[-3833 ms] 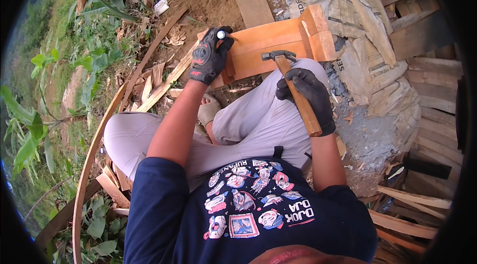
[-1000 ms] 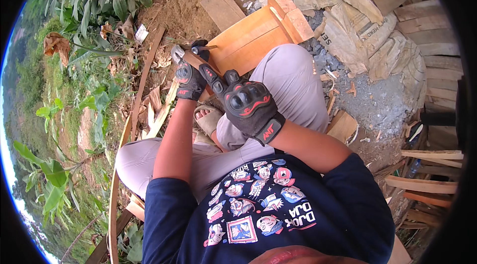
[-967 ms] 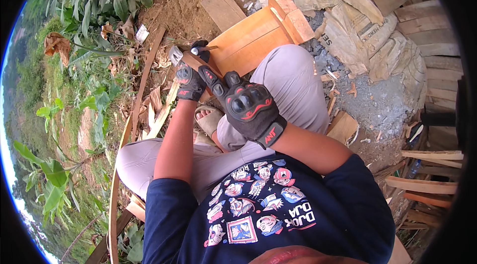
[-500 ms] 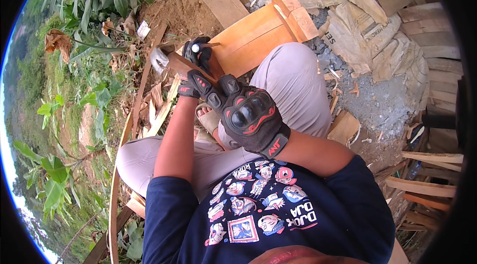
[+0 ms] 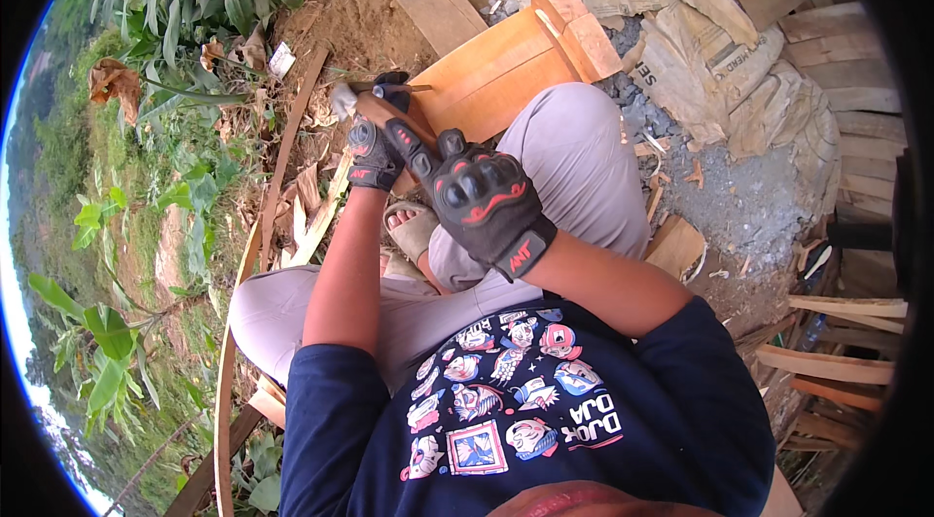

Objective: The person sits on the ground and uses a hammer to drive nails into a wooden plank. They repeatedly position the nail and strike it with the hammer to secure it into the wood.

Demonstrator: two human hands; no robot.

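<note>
hammer [image 5: 373, 108] nearer left hand [image 5: 374, 149], within right fingers [image 5: 406, 140]

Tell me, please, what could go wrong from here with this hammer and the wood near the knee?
The right hand holds the hammer with its head close to the left hand, so a missed blow might hurt that hand despite its glove. The raised knee appears very near the orange wooden piece; if the wood slips, it could knock the leg.

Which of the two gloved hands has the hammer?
The right hand: it holds the hammer by its handle. The left hand, farther forward, holds a slim tool instead.
</note>
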